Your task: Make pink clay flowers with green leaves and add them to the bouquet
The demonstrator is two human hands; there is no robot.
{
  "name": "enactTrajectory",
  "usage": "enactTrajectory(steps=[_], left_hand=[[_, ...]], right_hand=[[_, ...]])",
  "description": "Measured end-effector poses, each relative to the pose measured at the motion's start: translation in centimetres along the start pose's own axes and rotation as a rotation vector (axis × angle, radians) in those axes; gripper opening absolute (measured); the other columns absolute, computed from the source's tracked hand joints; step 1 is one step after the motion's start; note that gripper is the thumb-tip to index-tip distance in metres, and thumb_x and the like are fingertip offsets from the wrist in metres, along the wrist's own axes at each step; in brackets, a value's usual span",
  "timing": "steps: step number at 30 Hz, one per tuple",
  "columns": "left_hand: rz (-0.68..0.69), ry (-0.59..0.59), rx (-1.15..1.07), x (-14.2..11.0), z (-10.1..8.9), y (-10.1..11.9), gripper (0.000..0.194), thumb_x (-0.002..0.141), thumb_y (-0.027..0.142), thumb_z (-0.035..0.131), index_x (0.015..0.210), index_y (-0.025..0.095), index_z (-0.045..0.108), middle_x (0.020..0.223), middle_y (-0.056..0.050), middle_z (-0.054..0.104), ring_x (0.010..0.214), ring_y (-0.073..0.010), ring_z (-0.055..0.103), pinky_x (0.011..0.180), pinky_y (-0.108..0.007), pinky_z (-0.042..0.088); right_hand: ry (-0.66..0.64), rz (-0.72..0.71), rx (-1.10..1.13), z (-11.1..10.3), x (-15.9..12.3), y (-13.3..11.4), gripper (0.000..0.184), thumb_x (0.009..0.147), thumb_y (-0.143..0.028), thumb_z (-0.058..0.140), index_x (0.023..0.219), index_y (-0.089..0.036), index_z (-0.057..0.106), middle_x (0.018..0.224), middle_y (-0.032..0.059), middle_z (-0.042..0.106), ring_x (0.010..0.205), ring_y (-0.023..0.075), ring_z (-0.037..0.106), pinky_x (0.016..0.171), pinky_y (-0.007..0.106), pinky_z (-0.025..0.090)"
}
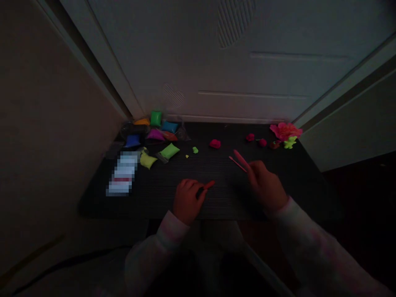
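My left hand (186,201) is over the front of the dark table, its fingers closed on a small red piece of clay (209,184) that sticks out to the right. My right hand (266,184) grips a pink clay modelling tool (240,159), its flat end pointing up and left. A thinner pink stick (237,164) lies just below that tool; whether its near end touches my fingers I cannot tell. Beyond my hands sits a crimson clay lump (215,143), with a light green bit of clay (195,150) to its left.
Clay packets, including a green one (156,118) and a light green one (170,152), crowd the table's back left. Nearer is a lit, blurred screen (123,173). Small clay shapes and a pink flower (286,131) stand back right. A white panelled door (185,53) rises behind.
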State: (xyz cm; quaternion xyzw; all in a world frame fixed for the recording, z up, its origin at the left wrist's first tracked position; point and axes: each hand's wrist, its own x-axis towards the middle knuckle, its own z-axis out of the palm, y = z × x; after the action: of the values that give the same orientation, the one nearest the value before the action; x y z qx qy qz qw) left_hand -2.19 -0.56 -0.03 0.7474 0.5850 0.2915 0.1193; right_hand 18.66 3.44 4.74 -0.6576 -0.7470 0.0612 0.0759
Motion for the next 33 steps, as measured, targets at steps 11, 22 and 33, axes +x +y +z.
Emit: enactTrajectory(steps=[11,22,33], left_hand=[[-0.018,-0.051,0.054,-0.2,0.1,0.1,0.013,0.077,0.024,0.057,0.085,0.018,0.064,0.084,-0.007,0.063,0.084,-0.0225,0.053,0.075,-0.039,0.044],[-0.001,-0.058,0.065,-0.2,0.1,0.1,0.014,0.077,0.025,0.056,0.085,0.016,0.063,0.084,-0.007,0.062,0.085,-0.0223,0.054,0.075,-0.039,0.043],[0.012,-0.050,0.070,-0.3,0.1,0.1,0.014,0.078,0.025,0.055,0.085,0.016,0.063,0.084,-0.007,0.062,0.084,-0.0220,0.053,0.075,-0.038,0.044]], right_hand=[[0.170,-0.307,0.168,5.5,-5.1,-3.2,0.028,0.088,-0.025,0.033,0.091,-0.016,0.060,0.069,0.0062,0.070,0.051,0.0151,0.062,0.053,0.025,0.044],[0.243,-0.341,0.065,5.5,-4.8,-3.7,0.027,0.087,-0.025,0.035,0.074,-0.017,0.058,0.057,0.0043,0.066,0.045,0.0140,0.057,0.050,0.025,0.037],[0.282,-0.373,-0.012,5.5,-4.6,-3.8,0.025,0.086,-0.024,0.037,0.075,-0.018,0.059,0.050,0.0016,0.063,0.041,0.0134,0.054,0.048,0.026,0.032]])
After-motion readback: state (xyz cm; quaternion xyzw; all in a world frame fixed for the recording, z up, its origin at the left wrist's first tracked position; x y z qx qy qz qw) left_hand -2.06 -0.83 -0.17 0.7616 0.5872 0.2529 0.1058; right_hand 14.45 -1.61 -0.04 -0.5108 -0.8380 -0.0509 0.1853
